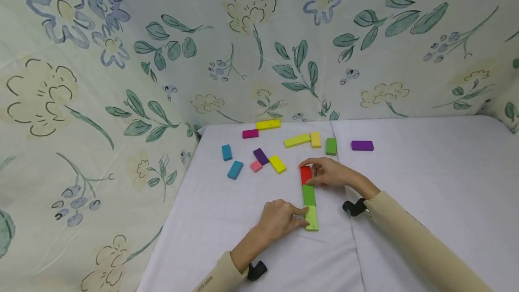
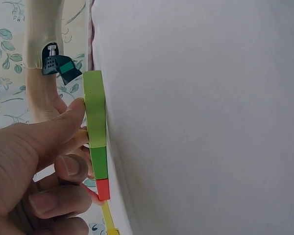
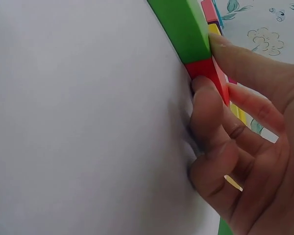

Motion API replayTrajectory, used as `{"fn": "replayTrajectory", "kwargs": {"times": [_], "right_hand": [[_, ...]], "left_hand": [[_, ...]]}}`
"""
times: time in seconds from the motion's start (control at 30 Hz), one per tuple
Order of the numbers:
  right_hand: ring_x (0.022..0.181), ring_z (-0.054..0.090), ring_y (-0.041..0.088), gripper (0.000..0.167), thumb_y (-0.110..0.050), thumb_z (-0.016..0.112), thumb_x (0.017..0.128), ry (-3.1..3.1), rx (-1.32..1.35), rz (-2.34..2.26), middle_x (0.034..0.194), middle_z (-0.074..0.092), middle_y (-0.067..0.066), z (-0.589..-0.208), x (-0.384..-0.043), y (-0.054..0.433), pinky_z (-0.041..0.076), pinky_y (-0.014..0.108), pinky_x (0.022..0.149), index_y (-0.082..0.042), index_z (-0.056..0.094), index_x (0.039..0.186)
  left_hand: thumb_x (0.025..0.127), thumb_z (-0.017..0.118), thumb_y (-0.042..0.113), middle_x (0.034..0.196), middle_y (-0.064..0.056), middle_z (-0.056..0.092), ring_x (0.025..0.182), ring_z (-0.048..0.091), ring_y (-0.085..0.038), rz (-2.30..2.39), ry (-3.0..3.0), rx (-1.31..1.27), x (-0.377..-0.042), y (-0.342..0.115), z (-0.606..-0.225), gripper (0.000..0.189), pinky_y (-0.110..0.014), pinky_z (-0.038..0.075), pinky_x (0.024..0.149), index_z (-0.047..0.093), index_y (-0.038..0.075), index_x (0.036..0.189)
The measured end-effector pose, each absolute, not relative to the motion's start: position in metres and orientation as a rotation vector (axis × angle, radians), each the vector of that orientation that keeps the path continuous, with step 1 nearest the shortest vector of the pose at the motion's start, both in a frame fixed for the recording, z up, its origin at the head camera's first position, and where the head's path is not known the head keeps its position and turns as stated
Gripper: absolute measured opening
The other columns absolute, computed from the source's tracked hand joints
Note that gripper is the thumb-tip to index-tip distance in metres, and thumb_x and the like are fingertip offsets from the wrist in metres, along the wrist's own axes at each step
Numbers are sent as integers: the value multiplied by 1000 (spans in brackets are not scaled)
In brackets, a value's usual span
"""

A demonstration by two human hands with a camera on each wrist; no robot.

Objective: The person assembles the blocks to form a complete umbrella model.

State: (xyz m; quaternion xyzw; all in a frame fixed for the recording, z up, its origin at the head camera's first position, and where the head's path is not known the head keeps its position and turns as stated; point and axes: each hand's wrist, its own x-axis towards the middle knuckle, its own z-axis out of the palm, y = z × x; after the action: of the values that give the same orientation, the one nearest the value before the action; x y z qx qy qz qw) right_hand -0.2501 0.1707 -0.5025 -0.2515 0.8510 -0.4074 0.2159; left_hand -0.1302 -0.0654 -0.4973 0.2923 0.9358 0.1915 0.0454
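Touching the lime block (image 1: 311, 218), thumb and finger apart, our left hand (image 1: 277, 219) presumably steadies it. Our right hand (image 1: 331, 172) clamps the red block (image 1: 305, 175), nearer the worktop's (image 1: 425, 170) far edge, likely for alignment

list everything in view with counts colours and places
row blocks: 3, red, green, lime, end to end, centre
blue blocks: 2, blue, left side
yellow blocks: 4, yellow, scattered towards back
purple blocks: 2, purple, one centre-left, one right
pink block: 1, pink, by left purple block
magenta block: 1, magenta, back left
loose green block: 1, green, back centre
cloth: 1, white, under blocks
floral fabric: 1, pale, behind
wrist cameras: 2, dark, at wrists
sleeves: 2, beige, both arms
left hand: 1, touching lime block
right hand: 1, gripping red block
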Motion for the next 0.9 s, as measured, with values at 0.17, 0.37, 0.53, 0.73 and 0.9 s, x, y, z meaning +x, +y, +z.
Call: {"fn": "replayTrajectory", "kwargs": {"times": [0.17,0.37,0.53,0.73,0.9], "right_hand": [[58,54,15,58,-22,80,92,2362,-680,-1130,86,61,7,-503,-251,172,45,23,56,-11,58,144],[58,54,16,58,-22,81,91,2354,-657,-1149,84,60,7,-504,-252,174,46,23,56,-11,59,143],[57,55,15,57,-21,81,91,2342,-655,-1154,83,61,7,-505,-251,174,46,23,55,-11,59,142],[58,57,18,57,-20,81,91,2346,-627,-1183,84,59,8,-503,-245,171,47,24,56,-9,57,142],[58,58,18,57,-18,80,91,2339,-640,-1188,82,59,8,-501,-244,170,47,23,56,-8,56,142]], "left_hand": [[87,82,43,61,8,71,47,37,4,590,2852,894,-130,-66,-498,39,-15,27,46,75,30,124],[87,82,42,66,8,74,48,38,4,601,2843,882,-131,-66,-498,39,-14,28,46,75,30,124],[87,81,42,65,8,73,48,38,4,593,2852,903,-130,-66,-497,39,-14,27,46,75,29,124],[87,82,42,59,8,69,47,36,4,591,2863,910,-130,-66,-496,39,-14,26,46,75,29,123],[87,81,43,53,10,62,45,34,3,585,2866,926,-129,-66,-497,39,-14,25,46,75,29,123]]}}
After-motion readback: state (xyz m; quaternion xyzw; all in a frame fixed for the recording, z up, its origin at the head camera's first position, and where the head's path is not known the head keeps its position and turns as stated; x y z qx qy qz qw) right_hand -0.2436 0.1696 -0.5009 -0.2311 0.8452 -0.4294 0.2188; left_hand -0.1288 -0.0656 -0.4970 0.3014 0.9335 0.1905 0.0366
